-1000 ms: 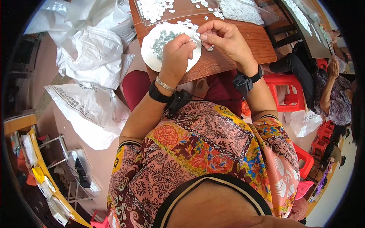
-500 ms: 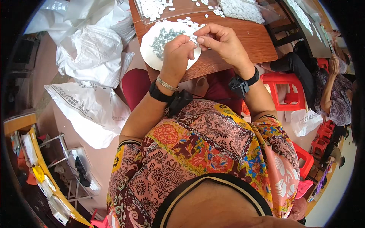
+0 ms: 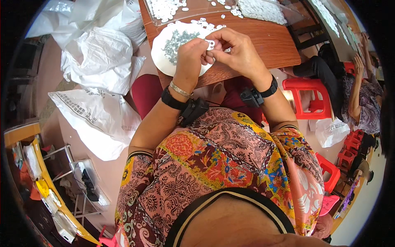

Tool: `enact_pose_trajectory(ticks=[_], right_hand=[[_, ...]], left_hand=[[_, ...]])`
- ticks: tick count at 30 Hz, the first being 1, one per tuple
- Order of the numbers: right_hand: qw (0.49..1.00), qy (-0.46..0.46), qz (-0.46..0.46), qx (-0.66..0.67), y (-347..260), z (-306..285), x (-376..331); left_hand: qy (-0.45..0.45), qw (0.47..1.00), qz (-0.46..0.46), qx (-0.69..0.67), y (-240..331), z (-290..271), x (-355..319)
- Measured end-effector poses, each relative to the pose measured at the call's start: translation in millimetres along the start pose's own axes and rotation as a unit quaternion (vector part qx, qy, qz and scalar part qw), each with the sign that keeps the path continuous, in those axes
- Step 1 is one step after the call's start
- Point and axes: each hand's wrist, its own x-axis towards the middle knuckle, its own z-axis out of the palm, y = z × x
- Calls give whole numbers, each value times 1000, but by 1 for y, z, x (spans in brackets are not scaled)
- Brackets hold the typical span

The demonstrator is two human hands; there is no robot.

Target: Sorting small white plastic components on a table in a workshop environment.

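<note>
Both my hands meet above the near edge of a wooden table. Between them is a small white plastic piece with two holes. My left hand pinches it from the left, thumb and fingers closed. On its other side, the bent fingers of my right hand close on the same piece. Behind and below my left hand lies a round white plate with a heap of small grey-green parts. Several loose white pieces lie at the plate's far rim.
A clear tray of white pieces and a pile of white parts stand at the table's far side. Large white sacks crowd the floor at left. A red stool and a seated person are at right.
The white piece has turned so its two-holed face shows. My right hand has shifted slightly and its wrist has rotated; my left hand has barely moved.
</note>
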Motion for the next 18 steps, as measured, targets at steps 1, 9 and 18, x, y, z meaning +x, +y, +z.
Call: enact_pose_trajectory(ticks=[1, 9, 18], right_hand=[[1000, 0, 4, 3, -1, 0, 0], [992, 29, -63, -106, -7, 8, 2], [987, 40, -90, -126, -3, 14, -1]], left_hand=[[0, 1000, 6, 5, -1, 0, 1], [19, 998, 39, 38, -2, 4, -1], [37, 998, 30, -32, -9, 2, -1]])
